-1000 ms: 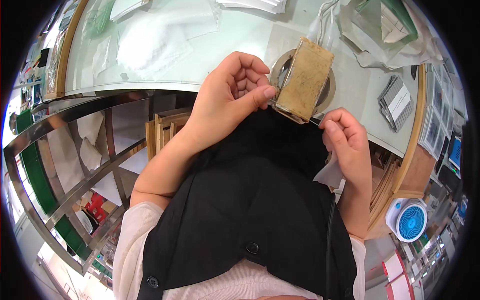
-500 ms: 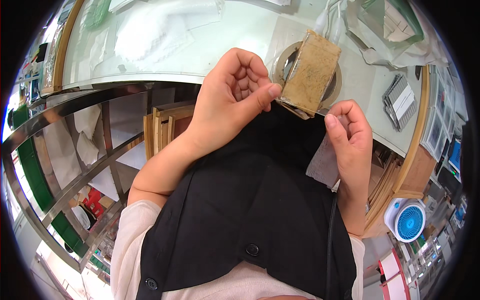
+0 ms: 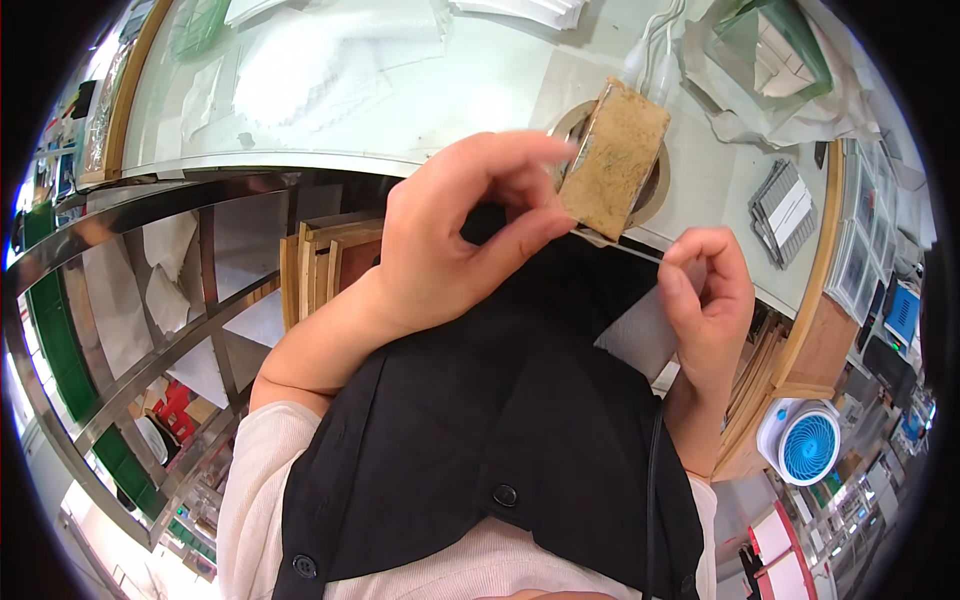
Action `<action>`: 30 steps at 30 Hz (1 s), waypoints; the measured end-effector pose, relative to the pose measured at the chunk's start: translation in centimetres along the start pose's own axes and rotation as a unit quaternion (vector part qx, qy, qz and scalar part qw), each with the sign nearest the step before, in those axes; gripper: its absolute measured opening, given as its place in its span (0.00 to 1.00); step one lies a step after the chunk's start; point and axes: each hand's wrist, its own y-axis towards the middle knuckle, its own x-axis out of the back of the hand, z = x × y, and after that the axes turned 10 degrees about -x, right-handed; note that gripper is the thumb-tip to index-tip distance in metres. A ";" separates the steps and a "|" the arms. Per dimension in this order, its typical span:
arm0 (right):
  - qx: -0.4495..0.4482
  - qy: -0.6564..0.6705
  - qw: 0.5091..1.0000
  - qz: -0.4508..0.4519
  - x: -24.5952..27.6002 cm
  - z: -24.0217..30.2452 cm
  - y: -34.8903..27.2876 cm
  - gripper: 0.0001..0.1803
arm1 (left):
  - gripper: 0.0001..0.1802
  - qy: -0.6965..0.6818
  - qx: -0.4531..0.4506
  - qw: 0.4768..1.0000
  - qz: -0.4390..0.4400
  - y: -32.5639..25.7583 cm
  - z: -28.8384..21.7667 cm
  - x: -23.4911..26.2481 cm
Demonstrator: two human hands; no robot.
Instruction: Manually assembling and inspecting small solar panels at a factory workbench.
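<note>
A tan, mottled rectangular block [image 3: 612, 155] lies tilted across a round, grey-rimmed base [image 3: 655, 195] at the table's front edge. Beside the block's near left corner is my left hand [image 3: 460, 225]; its thumb and index finger are spread apart, and I see nothing between them. My right hand [image 3: 710, 290] is closed with thumb against bent fingers, to the right of the block. It pinches the end of a thin, pale strip [image 3: 640, 254] that runs toward the block's near end. A thin, grey translucent sheet [image 3: 640, 330] hangs below that hand; whether it is also held is hidden.
White cables [image 3: 650, 45] run behind the block. A stack of grey striped cards [image 3: 785, 212] lies at the right, with a plastic bag [image 3: 790, 70] beyond it. White sheets [image 3: 300, 70] cover the back left. Below are a metal frame [image 3: 130, 225], wooden boards [image 3: 325, 250] and a small fan [image 3: 805, 445].
My left thumb and index finger have spread apart near the block. My right hand has shifted slightly right and down, and more of the pale strip shows.
</note>
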 end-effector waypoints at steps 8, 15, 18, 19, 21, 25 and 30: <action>0.109 -0.060 0.990 0.060 1.6 0.5 -1.3 0.13 | 0.16 0.034 -0.269 0.959 0.082 -0.1 0.3 1.3; 0.275 -0.125 0.949 0.091 1.8 1.1 -1.2 0.19 | 0.14 0.090 -0.492 0.864 0.050 0.3 1.1 1.0; 0.284 -0.115 0.948 0.087 1.6 1.0 -1.3 0.20 | 0.14 0.108 -0.508 0.853 0.051 0.3 1.0 1.2; 0.285 -0.122 0.947 0.082 1.5 1.1 -1.4 0.20 | 0.14 0.107 -0.509 0.852 0.049 0.3 0.9 1.3; 0.286 -0.130 0.946 0.076 1.5 1.0 -1.5 0.20 | 0.15 0.118 -0.514 0.847 0.062 0.3 0.8 1.4; 0.298 -0.145 0.941 0.075 1.4 1.1 -1.5 0.19 | 0.15 0.116 -0.527 0.841 0.052 0.2 0.9 1.4; 0.324 -0.152 0.930 0.083 1.4 0.9 -1.4 0.17 | 0.18 0.121 -0.495 0.855 0.095 -0.4 0.7 1.7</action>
